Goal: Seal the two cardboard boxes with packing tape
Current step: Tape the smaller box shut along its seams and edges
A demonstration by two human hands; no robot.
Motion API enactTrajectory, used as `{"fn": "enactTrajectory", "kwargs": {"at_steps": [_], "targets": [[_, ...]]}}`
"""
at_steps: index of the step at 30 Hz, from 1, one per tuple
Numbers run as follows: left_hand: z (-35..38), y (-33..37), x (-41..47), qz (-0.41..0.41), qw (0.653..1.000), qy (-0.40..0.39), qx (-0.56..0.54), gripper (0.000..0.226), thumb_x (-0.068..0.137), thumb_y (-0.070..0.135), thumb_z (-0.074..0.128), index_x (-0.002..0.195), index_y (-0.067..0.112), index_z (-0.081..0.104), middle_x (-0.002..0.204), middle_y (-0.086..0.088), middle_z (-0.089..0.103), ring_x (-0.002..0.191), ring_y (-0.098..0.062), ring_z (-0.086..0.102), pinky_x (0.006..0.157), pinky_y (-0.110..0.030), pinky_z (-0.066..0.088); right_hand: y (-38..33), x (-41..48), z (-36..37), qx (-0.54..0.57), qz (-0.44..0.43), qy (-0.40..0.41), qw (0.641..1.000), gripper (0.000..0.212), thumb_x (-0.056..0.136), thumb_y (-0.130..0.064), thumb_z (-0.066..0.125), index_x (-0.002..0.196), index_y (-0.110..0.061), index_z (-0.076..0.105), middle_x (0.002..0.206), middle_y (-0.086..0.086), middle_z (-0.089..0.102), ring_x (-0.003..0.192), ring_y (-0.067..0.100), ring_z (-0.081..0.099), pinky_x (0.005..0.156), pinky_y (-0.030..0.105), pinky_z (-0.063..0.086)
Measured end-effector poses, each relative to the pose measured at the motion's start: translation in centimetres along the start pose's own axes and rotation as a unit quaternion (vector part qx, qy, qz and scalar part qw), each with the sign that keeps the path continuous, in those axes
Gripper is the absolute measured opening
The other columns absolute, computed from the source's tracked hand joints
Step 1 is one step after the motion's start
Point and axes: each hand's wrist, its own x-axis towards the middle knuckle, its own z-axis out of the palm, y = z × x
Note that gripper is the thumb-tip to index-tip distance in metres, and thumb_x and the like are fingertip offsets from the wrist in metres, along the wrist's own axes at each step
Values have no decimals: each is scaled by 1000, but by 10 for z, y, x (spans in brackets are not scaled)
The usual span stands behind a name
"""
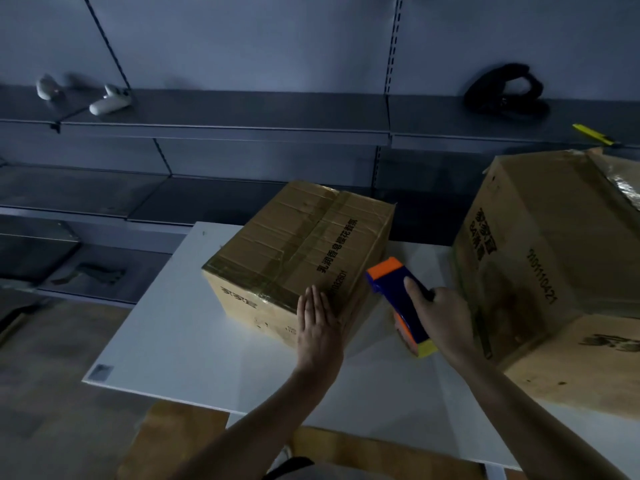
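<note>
Left hand (317, 327) flat, grip open, against small box (298, 251); right hand (441, 315) grip around tape dispenser (398, 303).

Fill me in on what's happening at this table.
A person is taping cardboard boxes. The left hand lies flat against the near corner of the smaller box, which already carries tape along its top seam. The right hand holds a blue and orange tape dispenser just right of that box. The larger box stands to the right on the white table.

On your surface (166, 327) the small box (298, 251) sits left — the big box (554, 271) right, tape dispenser (398, 299) between them.
</note>
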Motion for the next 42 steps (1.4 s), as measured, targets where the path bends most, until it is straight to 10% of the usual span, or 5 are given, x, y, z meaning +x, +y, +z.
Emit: {"fn": "enactTrajectory", "kwargs": {"at_steps": [7,20,32,38,42], "targets": [[27,-9,-3,76,991,90,-65,125,57,11,84,147,1,-2,150,-20,20,142,-33,9,114,-48,4,-34,1,1,41,-44,38,997,57,91,-50,46,49,-13,37,47,2,44,42,16,41,43,24,25],[22,-45,-13,205,924,238,-220,46,102,32,21,136,5,38,144,-12,38,139,-17,26,118,-33,11,-90,22,46,-130,-191,86,969,49,89,-57,37,73,-12,48,70,7,60,64,23,60,46,25,28],[-21,-191,29,39,978,193,-74,50,82,7,27,121,5,59,123,-16,60,125,-26,41,115,-42,17,-108,30,122,-265,-357,80,892,27,73,-33,77,74,-9,64,74,9,66,66,24,65,65,36,52],[-19,-217,52,-88,961,140,-222,40,101,19,29,137,11,45,149,-18,31,141,-34,18,116,-41,8,-93,-1,111,-174,-257,123,943,47,79,-33,67,116,-6,59,125,14,55,117,33,52,92,46,46],[-18,-220,64,-130,940,138,-283,36,99,14,38,131,3,50,129,-21,53,121,-36,48,103,-39,36,-57,-52,121,-69,-124,55,988,50,83,-22,67,128,-7,50,127,14,49,116,30,49,88,37,47]]}}
